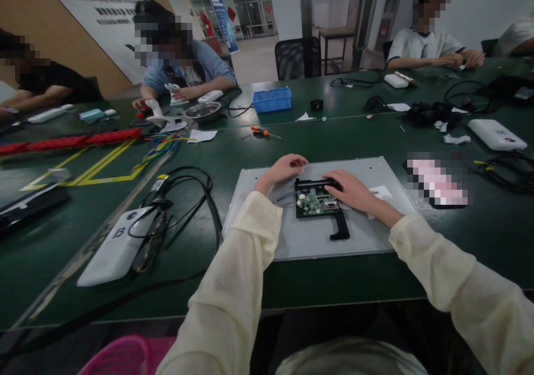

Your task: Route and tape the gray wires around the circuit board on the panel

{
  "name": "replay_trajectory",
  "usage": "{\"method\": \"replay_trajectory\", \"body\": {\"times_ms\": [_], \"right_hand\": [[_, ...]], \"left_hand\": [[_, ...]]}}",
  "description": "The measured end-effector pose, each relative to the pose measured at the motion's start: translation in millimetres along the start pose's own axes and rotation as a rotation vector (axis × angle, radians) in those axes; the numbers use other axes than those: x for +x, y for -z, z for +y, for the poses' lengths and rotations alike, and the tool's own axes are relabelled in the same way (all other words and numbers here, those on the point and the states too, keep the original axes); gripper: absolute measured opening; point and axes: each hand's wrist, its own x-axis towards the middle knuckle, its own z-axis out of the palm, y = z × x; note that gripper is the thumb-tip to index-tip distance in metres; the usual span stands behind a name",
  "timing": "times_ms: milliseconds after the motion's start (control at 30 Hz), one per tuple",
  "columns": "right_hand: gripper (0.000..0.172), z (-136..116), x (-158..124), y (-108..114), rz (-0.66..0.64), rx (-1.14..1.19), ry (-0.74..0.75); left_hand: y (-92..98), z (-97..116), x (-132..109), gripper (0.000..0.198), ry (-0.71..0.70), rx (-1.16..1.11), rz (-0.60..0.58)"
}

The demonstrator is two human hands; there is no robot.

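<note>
A green circuit board [316,201] sits in a black plastic frame [341,226], which lies on a flat grey panel [258,208]. My right hand [350,190] is closed on the upper right corner of this frame, thumb beside the board and fingers over the far bar. Close to the panel's far edge, left of the frame, is my left hand [287,169]. Its fingers are loosely bent and apart, and I see nothing held in them. A thin grey cable [284,200] runs from the board's left side toward my left wrist.
An orange-black screwdriver [261,132] and a blue bin [272,100] are beyond the panel. White power banks [119,244] with black cables [211,197] lie left, another [496,134] right. A pink phone [436,181] lies right of the panel. Several people sit across the table.
</note>
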Motion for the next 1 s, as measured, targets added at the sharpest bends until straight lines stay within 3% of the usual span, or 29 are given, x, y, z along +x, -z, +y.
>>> {"method": "replay_trajectory", "body": {"times_ms": [167,433,533,600,667,733,867,1000], "right_hand": [[0.032,-0.2,0.4,-0.1,-0.01,-0.005,-0.006],[0.032,-2.6,0.6,2.2,-0.017,-0.008,-0.022],[0.032,-3.4,0.9,3.3,-0.018,-0.01,-0.027],[0.032,-3.7,0.8,3.7,-0.021,-0.011,-0.031],[0.032,-3.5,0.5,4.1,-0.024,-0.005,-0.029],[0.032,-3.2,0.2,4.3,-0.025,0.005,-0.019],[0.033,-1.7,-0.1,3.8,-0.018,0.011,-0.021],[0.033,0.2,0.7,2.6,-0.025,-0.007,-0.029]], "left_hand": [[12.6,1.4,-2.9,0.036,0.006,-0.039,-0.084],[13.5,12.5,0.9,0.027,-0.012,0.239,-0.053],[19.0,17.4,1.9,0.02,0.013,0.292,0.017],[28.1,22.0,2.1,0.018,0.029,0.276,0.134],[40.2,28.7,1.5,0.018,0.061,0.209,0.259],[51.7,37.9,0.0,0.02,0.103,0.106,0.305],[58.4,59.2,-3.3,0.022,0.162,-0.025,0.123],[39.7,69.2,-0.4,0.02,0.188,0.042,-0.084]]}}
